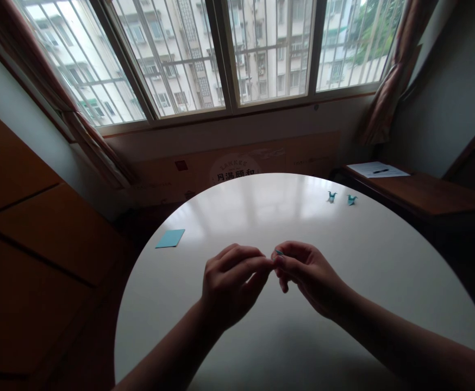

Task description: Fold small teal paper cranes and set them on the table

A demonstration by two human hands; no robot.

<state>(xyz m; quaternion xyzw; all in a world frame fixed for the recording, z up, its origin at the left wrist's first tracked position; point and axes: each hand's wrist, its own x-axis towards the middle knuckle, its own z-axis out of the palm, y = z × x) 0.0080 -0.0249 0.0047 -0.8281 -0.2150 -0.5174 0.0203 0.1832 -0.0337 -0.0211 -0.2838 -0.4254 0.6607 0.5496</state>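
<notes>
On the table (384, 255), origami paper (170, 238) lies near the left edge; one paper crane (332, 196) stands just left of another crane (351, 200), near the far right edge. Folded paper (279, 252) is above the middle, between left hand (233, 279) and right hand (306, 266). Beyond the right edge, a desk (449, 190) bears a sheet (363, 169) with a pen (381, 171) on it.

passage: tabletop (156, 320) between left hand (234, 281) and blue square (170, 238) | obstacles: two paper birds (332, 196), right

A home, it seems, from the curtains (80, 128), brown cabinet (25, 282), round table (229, 222) and barred window (276, 62).
</notes>
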